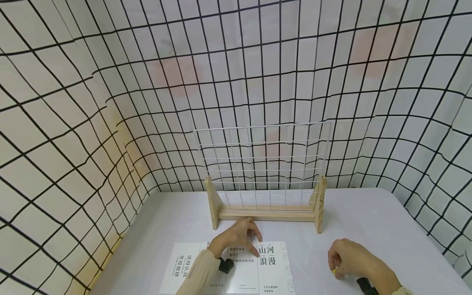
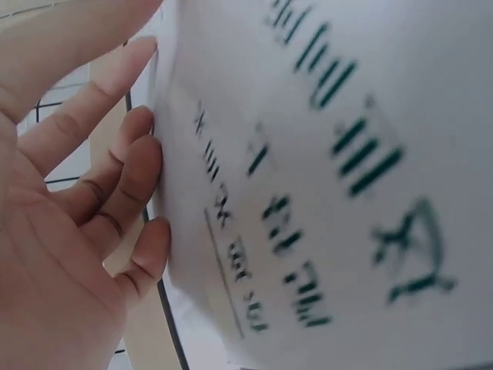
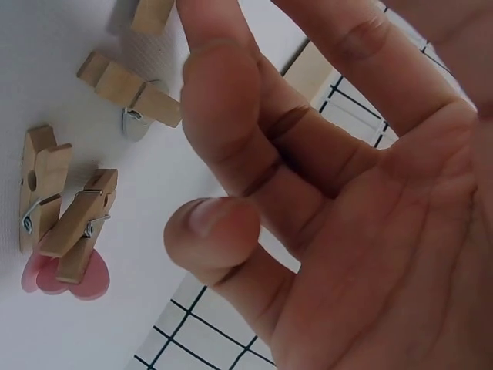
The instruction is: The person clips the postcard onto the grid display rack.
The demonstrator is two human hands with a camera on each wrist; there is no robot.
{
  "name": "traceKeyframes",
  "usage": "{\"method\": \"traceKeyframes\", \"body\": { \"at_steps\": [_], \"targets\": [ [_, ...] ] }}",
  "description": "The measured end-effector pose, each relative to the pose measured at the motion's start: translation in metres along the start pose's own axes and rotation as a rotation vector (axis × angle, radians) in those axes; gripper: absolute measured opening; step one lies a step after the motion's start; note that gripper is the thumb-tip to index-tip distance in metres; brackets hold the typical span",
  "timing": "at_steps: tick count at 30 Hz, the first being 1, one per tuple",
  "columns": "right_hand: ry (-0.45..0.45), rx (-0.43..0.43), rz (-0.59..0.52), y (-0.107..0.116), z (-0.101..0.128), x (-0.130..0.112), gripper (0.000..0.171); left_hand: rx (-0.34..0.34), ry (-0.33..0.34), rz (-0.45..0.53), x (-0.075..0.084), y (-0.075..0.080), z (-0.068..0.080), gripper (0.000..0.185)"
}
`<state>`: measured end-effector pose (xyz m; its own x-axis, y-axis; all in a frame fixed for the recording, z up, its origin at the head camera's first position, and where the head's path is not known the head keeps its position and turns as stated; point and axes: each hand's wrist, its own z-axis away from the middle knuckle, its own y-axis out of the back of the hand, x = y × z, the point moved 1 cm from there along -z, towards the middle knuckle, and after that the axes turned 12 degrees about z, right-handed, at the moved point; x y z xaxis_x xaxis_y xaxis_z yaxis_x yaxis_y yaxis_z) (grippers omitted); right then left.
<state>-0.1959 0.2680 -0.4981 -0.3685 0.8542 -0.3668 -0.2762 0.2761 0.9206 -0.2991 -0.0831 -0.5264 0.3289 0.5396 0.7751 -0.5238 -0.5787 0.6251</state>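
Left hand [image 1: 239,237] is resting on the white table [image 1: 368,221] in the head view, its fingers spread and straight, fingertips pressing on the middle one of three printed cards [image 1: 241,266] that are lying side by side near the front edge. That hand is gripping nothing. A card with large black characters [image 1: 273,262] is lying just right of those fingertips. Behind the cards a wooden stand [image 1: 265,213] is holding a white wire grid [image 1: 263,164] upright. The right hand [image 1: 348,260] is sitting well apart to the right, knuckles up and fingers curled under over something small and yellowish [image 1: 334,271]; whether it is pinching that bit cannot be told from here.

From the left wrist, the left hand [image 2: 69,216] is lying open, its straight fingertips [image 2: 142,166] touching the edge of a blurred white card with green-black print [image 2: 323,169].

From the right wrist, the right hand [image 3: 331,185] is showing its palm with fingers loosely bent and nothing between them. Beside it on the table several wooden clothespins [image 3: 131,92] are lying loose, and two of them [image 3: 65,220] are lying against a pink heart-shaped piece [image 3: 69,277].
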Motion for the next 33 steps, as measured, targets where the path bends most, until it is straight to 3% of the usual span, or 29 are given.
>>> {"method": "traceKeyframes", "body": {
  "at_steps": [13,24,33],
  "targets": [
    [-0.027,-0.013,-0.022,0.0,0.0,-0.002,0.027,0.029,0.06,0.008,0.003,-0.005,0.005,0.031],
    [-0.06,-0.033,-0.029,0.0,-0.001,-0.002,0.028,0.037,0.013,-0.116,0.005,-0.013,0.008,0.039],
    [-0.054,-0.034,-0.029,-0.001,-0.001,-0.001,0.029,0.046,0.022,-0.089,0.005,-0.015,0.008,0.041]
  ]
}}
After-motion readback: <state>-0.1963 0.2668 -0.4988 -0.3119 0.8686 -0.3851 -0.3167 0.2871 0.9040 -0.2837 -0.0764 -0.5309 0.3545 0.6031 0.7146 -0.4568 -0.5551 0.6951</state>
